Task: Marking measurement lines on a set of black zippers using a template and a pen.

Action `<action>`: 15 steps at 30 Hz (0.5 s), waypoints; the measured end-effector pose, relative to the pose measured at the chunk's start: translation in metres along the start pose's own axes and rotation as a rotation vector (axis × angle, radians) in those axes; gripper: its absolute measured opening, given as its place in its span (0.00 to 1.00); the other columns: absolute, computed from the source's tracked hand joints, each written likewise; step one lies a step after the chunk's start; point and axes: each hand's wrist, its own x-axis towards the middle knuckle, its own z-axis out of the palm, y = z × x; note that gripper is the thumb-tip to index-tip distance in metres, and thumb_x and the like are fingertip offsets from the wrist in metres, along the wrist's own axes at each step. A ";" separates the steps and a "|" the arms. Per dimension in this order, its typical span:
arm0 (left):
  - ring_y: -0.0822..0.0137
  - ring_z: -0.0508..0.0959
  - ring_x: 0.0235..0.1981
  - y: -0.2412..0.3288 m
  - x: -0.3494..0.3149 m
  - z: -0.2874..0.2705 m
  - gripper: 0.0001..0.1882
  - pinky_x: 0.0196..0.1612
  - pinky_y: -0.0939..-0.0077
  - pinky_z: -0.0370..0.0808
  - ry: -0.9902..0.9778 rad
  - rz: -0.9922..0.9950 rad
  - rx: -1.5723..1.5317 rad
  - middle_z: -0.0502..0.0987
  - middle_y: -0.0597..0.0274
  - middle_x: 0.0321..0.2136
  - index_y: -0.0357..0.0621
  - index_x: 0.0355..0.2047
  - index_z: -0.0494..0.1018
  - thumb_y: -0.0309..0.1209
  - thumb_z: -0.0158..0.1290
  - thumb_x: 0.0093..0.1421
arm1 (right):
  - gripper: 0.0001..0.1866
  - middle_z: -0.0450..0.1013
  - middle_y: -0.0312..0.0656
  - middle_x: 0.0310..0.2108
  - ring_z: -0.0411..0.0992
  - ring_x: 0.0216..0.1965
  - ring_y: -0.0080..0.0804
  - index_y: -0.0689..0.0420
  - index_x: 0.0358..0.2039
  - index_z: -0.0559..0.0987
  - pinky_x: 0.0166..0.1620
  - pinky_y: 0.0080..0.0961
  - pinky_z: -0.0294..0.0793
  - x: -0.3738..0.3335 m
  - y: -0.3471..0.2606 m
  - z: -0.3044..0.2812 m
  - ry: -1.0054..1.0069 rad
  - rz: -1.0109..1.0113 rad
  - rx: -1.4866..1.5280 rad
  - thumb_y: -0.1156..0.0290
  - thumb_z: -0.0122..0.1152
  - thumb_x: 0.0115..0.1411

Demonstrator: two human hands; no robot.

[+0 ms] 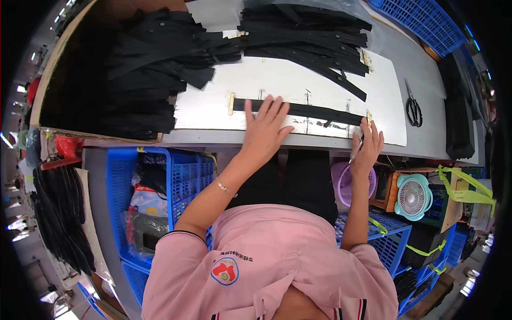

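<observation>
On the far left is a brown cardboard box [106, 136] with stiff, flat sides, and a messy heap of soft black strips [144, 58] fills it and spills over its right side onto a smooth white board [208, 109]. Next comes a small yellowish mark [231, 104] on the board, by the left end of one long, thin black strip [314, 111]. That strip lies flat along the front part of the board, and it looks like dull cloth. The left hand [264, 125] is open wide with its fingers spread, pressing down on the strip near that end but not gripping it. The step now looks like laying the strip straight against the marks. The right hand [367, 146] is at the other end, its fingers partly bent and touching the strip, with a slim shiny tool [359, 146] tucked in it; I can't tell what kind. The next move seems to need the strip kept flat and still, with both ends lined up. Farther right lie scissors [414, 109] with black loop handles and pointed metal blades.
</observation>
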 end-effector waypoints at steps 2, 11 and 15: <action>0.52 0.61 0.72 -0.008 -0.014 -0.011 0.32 0.73 0.33 0.38 -0.005 -0.074 0.001 0.66 0.54 0.69 0.44 0.67 0.68 0.42 0.59 0.66 | 0.17 0.75 0.38 0.62 0.69 0.66 0.43 0.56 0.55 0.76 0.72 0.47 0.54 -0.002 0.000 -0.001 0.018 -0.006 -0.018 0.72 0.64 0.66; 0.51 0.57 0.74 -0.031 -0.033 -0.033 0.41 0.73 0.32 0.37 -0.038 -0.213 -0.005 0.63 0.50 0.71 0.39 0.70 0.63 0.47 0.62 0.63 | 0.16 0.79 0.42 0.56 0.71 0.62 0.40 0.57 0.56 0.76 0.70 0.44 0.59 0.013 -0.011 -0.013 -0.016 0.067 0.000 0.72 0.61 0.68; 0.53 0.57 0.75 -0.029 -0.032 -0.035 0.40 0.75 0.41 0.38 -0.048 -0.229 0.007 0.62 0.52 0.72 0.42 0.70 0.63 0.45 0.63 0.63 | 0.13 0.82 0.43 0.48 0.77 0.52 0.32 0.60 0.53 0.81 0.62 0.33 0.71 0.048 -0.066 -0.017 -0.026 0.338 0.414 0.72 0.55 0.72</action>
